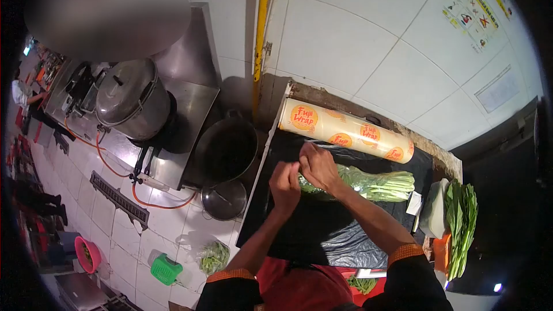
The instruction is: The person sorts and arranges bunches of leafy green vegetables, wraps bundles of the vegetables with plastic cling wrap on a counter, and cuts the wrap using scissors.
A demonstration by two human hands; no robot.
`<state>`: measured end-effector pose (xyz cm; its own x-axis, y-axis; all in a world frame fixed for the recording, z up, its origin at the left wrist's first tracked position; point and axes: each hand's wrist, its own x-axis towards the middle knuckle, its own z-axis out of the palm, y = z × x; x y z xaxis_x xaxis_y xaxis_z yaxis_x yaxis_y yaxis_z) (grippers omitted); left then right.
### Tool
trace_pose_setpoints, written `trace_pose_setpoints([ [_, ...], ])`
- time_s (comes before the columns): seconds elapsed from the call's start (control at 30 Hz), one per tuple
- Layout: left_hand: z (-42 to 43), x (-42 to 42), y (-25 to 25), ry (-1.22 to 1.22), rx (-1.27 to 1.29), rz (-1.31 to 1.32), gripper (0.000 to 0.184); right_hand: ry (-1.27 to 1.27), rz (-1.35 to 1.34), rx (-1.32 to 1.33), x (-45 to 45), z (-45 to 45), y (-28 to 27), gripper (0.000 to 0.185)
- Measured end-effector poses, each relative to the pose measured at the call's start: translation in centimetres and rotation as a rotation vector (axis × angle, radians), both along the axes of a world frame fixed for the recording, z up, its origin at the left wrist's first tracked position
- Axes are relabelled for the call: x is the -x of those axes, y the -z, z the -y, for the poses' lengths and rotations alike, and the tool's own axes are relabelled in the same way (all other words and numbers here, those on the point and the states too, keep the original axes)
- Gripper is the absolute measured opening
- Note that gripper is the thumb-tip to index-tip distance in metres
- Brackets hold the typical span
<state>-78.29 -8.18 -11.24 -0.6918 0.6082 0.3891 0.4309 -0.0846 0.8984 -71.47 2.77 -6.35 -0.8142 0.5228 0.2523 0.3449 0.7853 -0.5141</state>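
A bundle of green leafy vegetables (380, 185) in clear plastic lies on the black-covered table (351, 230), pale stems pointing right. My left hand (285, 184) is closed at the bundle's left end, fingers pinched together. Just right of it and a little higher, my right hand (318, 167) is also pinched closed, its wrist over the bundle's leafy part. The fingers of both hands nearly meet; clear plastic seems to be between them, though it is hard to make out. Behind the hands lies a large roll of Fuji Wrap (345, 132).
Loose long greens (461, 224) and a whitish block (435, 207) are at the table's right edge. Left stand a stove with a lidded pot (129, 95), a big dark wok (227, 150) and a smaller pan (224, 200). Bagged greens (213, 256) and a green basket (166, 269) sit lower left.
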Motion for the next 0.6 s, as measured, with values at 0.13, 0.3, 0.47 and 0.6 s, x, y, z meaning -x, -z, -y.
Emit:
trace_pose_setpoints([
  [0.13, 2.0, -4.7, -1.2, -0.146, 0.182, -0.344, 0.026, 0.13, -0.146, 0.153, 0.7, -0.7, -0.6, 0.018],
  [0.3, 5.3, -6.7, -3.7, 0.141, 0.36, -0.151, 0.037, -0.153, 0.252, -0.052, -4.8, 1.0, -4.3, 0.06],
  [0.47, 1.7, -1.3, -2.4, -0.036, 0.126, 0.015, 0.018, -0.229, 0.485, -0.184, -7.1, 0.5, -4.4, 0.091],
  [0.6, 0.1, -1.3, -9.1, 0.378, -0.122, 0.315, 0.043, -0.228, 0.104, -0.004, -10.9, -1.1, -11.6, 0.078],
])
